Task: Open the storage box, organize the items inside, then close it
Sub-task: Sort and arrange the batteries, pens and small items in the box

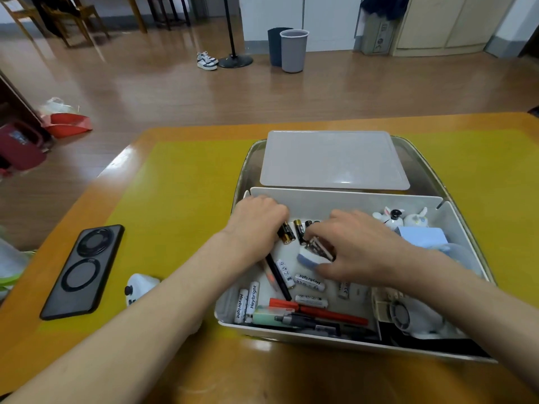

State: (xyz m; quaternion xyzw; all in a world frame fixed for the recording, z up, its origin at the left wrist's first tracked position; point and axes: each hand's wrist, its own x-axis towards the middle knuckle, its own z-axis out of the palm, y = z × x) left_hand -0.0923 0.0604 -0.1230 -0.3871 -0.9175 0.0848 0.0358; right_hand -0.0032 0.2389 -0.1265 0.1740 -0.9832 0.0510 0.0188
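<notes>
White plastic storage box [344, 199] is sitting open on the yellow-topped counter [180, 182], at about 4 o'clock from the middle of the view. Its lid [332, 160] is lying flat just beyond the box at 12 o'clock, resting in a clear tray [248, 161] that is also carrying the box.

Both hands are reaching inside the box. Left hand [256, 220] is lying knuckles-up at the box's 10 o'clock corner, fingers curled under over a black-and-gold battery [285, 233]; whether it is actually gripping the battery cannot be told. Right hand [355, 246] is hovering over the middle of the box, fingers bent down around a small metal clip [316, 247] lying against a blue-and-white eraser [309, 259]; blur is preventing a clear reading of the grip.

More black-and-gold batteries [299, 231] are lying between the two hands. White batteries [246, 304] are scattered across the floor of the box toward 7 o'clock. A black pencil [278, 277] is running diagonally under the left wrist. A red pen [320, 312] and a black pen [309, 322] are lying along the near wall at 6 o'clock. Two rabbit figurines [389, 218] are standing at the 1 o'clock corner, with a light blue pad [423, 237] just beside them.

A black phone [83, 271] is lying on the counter at 9 o'clock from the box, well apart from it.
</notes>
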